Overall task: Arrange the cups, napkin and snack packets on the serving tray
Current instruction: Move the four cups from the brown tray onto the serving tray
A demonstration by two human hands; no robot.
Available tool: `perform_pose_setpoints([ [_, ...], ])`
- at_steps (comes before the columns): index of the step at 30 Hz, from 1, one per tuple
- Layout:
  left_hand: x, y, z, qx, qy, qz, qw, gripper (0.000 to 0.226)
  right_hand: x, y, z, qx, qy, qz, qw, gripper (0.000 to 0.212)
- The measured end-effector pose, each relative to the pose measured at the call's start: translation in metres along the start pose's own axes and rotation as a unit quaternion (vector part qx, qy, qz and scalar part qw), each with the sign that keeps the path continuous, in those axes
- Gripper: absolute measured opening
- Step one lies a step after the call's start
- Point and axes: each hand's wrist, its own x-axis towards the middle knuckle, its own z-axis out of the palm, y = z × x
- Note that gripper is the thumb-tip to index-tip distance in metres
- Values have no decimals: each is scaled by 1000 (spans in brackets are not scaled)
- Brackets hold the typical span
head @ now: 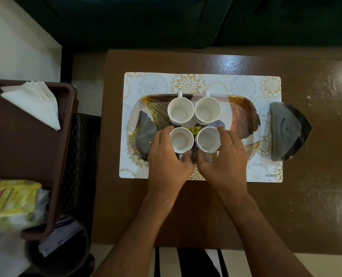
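**White cups grouped on the tray, both hands on the near pair**

White ceramic cups stand in a two-by-two block on a leaf-patterned serving tray, which sits on a floral placemat on a brown table. The far left cup and far right cup stand free, handles pointing away. The left hand is wrapped around the near left cup, and the right hand is wrapped around the near right cup, fingers closed on their sides and handles.

The napkin and a yellow snack packet lie well apart, in a brown bin to the left of the table, not yet on the tray.

Risks, as a judgement: the four cups are close together, so a nudge could knock one cup against another or tip it. Centred cups leave only the tray's ends for the napkin and packets. Reaching left could drag a forearm across the cups. A dark grey object sits just beside the tray's right end.
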Motion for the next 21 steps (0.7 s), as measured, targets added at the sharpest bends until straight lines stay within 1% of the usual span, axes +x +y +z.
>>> perform_pose_setpoints([
  [9, 0, -1, -1, -5, -7, -3, 1000, 65, -2, 0, 2, -5, 9, -6, 1000, 67],
  [13, -1, -2, -4, -2, -14, -2, 1000, 72, -5, -2, 1, -22, 11, -1, 1000, 79],
  [15, -1, -3, -7, -5, -10, -4, 1000, 76, -7, -6, -1, -33, 31, -8, 999, 81],
  [17, -1, -3, -12, -9, -2, -12, 1000, 76, -8, -12, -4, -41, 63, -24, 997, 78],
  [21, 1, -8, -31, -24, 20, -21, 999, 71, -8, -33, -6, -54, 100, -65, 991, 72],
])
